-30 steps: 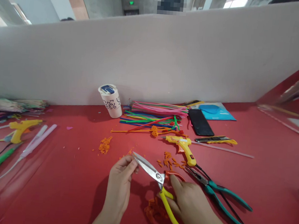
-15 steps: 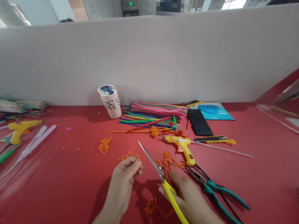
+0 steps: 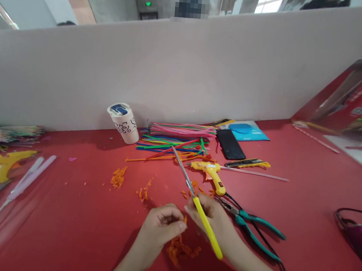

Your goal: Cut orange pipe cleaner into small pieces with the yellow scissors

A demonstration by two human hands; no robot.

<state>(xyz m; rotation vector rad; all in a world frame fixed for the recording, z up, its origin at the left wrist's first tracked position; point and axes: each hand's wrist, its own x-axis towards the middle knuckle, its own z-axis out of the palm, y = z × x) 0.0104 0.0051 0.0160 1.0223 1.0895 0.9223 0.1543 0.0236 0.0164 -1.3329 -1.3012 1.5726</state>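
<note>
Toward the near edge of the red table [image 3: 67,226], the left hand [image 3: 163,228] pinches a small orange piece [image 3: 185,220] above an orange heap [image 3: 180,252]; the right hand [image 3: 218,224] grips yellow-handled scissors [image 3: 202,211], tips toward the far edge, beside teal-handled needle-nose pliers [image 3: 241,216].

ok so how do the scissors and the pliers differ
The scissors are held in the right hand, while the pliers lie on the table. The scissors show a yellow handle; the pliers have two teal ones, spread apart. Both have metal working ends.
</note>
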